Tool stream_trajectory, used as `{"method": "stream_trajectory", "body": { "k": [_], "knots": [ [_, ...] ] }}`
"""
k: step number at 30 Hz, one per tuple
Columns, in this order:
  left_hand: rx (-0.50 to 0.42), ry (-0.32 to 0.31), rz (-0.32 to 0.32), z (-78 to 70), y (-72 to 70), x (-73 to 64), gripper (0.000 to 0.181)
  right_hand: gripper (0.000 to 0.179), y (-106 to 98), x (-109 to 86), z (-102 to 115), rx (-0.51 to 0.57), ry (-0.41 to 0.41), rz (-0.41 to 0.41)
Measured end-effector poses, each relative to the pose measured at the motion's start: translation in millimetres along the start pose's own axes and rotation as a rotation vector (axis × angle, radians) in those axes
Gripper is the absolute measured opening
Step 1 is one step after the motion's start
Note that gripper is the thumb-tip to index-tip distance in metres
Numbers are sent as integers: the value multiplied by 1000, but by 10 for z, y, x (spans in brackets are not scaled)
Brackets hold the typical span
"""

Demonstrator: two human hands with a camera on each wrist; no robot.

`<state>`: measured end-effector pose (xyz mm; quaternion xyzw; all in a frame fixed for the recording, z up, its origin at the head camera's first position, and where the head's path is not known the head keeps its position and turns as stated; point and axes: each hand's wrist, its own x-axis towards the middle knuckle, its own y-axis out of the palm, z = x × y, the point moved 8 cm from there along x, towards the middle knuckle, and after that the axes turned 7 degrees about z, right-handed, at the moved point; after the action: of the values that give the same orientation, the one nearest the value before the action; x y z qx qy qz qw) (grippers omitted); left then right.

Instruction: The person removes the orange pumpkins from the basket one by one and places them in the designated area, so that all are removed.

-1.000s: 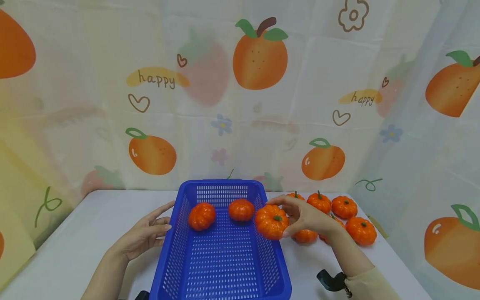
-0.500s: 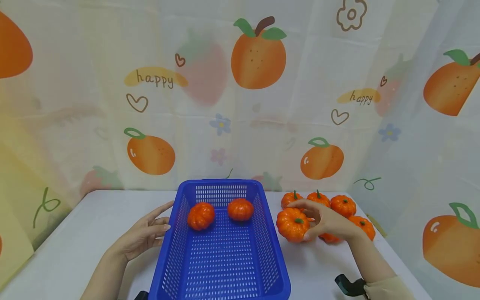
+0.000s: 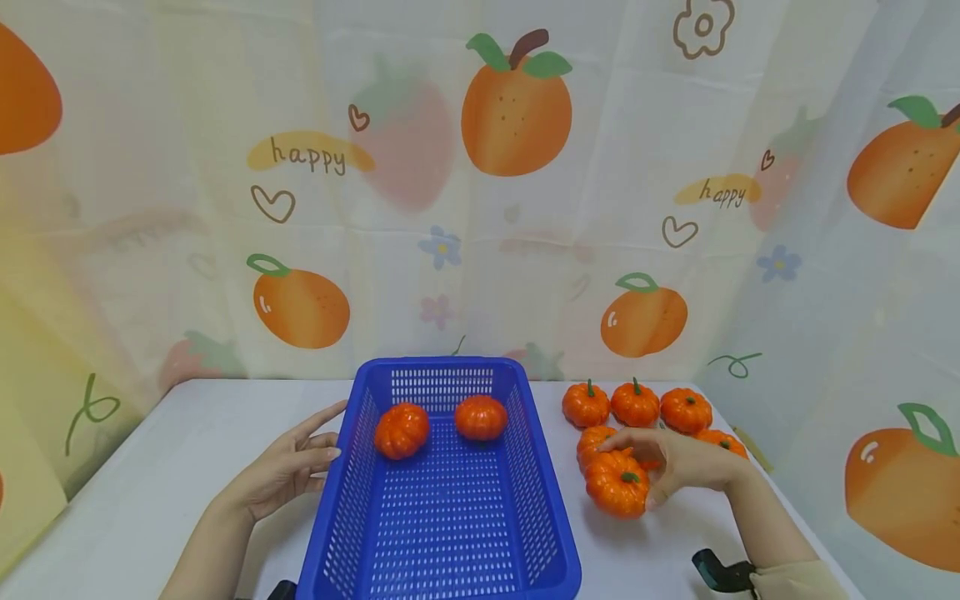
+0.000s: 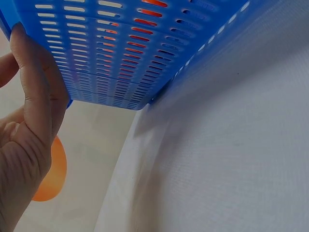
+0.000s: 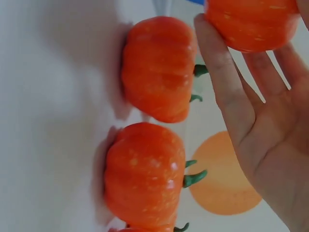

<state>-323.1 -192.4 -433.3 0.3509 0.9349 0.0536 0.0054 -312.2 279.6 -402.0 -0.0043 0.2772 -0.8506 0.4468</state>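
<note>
Head view: my right hand (image 3: 686,462) pinches a pumpkin (image 3: 617,486) between thumb and fingers, above the worktop (image 3: 187,450), between the blue basket (image 3: 442,517) and the worktop's right edge. Fingers extended, my left hand (image 3: 277,475) touches the basket's left side. More pumpkins (image 3: 636,406) gather toward the worktop's far right corner; two pumpkins (image 3: 402,431) sit near the basket's far end.

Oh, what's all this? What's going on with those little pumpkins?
A person is handling small pumpkins with both hands. The right hand holds one orange pumpkin to the right of a blue basket, while the left hand touches the basket's left side. Two pumpkins sit inside the basket, near its far end. More pumpkins are grouped on the white table to the right.
</note>
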Motion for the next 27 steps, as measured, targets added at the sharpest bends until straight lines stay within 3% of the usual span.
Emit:
{"method": "stream_trajectory", "body": {
  "k": [8, 12, 27],
  "knots": [
    [15, -17, -18, 3, -10, -3, 72, 69, 155, -32, -84, 91, -79, 154],
    [2, 3, 1, -5, -1, -4, 71, 66, 204, -34, -123, 79, -87, 189],
    [-1, 0, 1, -2, -4, 4, 72, 70, 280, -1, -308, 59, 65, 209]
  ]
}}
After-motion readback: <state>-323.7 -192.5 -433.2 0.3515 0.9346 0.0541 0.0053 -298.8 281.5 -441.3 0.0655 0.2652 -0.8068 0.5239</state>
